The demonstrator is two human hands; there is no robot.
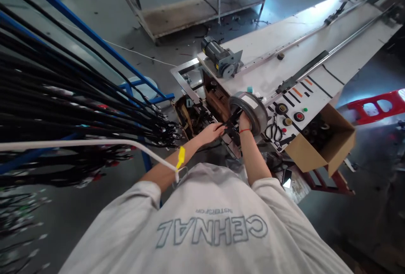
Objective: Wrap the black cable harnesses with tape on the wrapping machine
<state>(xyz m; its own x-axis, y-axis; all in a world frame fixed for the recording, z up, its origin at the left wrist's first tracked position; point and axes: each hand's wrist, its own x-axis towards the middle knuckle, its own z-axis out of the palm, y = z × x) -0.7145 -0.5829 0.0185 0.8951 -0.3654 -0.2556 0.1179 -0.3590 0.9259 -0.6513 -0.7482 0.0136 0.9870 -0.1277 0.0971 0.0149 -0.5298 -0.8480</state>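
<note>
My left hand [212, 132] reaches forward to a bundle of black cables [232, 123] at the near end of a long white machine [284, 50]; its fingers are closed on the bundle. My right hand [244, 121], with a red string on the wrist, holds the same black cables just below a grey round wheel [251, 109] on the machine's edge. Its fingers are mostly hidden behind the cables and wheel.
A big rack of hanging black cables [63, 109] on a blue frame [95, 38] fills the left. A white cord with a yellow tag [180, 157] crosses in front. An open cardboard box [325, 147], scissors [274, 131], control buttons [298, 116], a motor [220, 61] and a red stool [376, 105] lie right.
</note>
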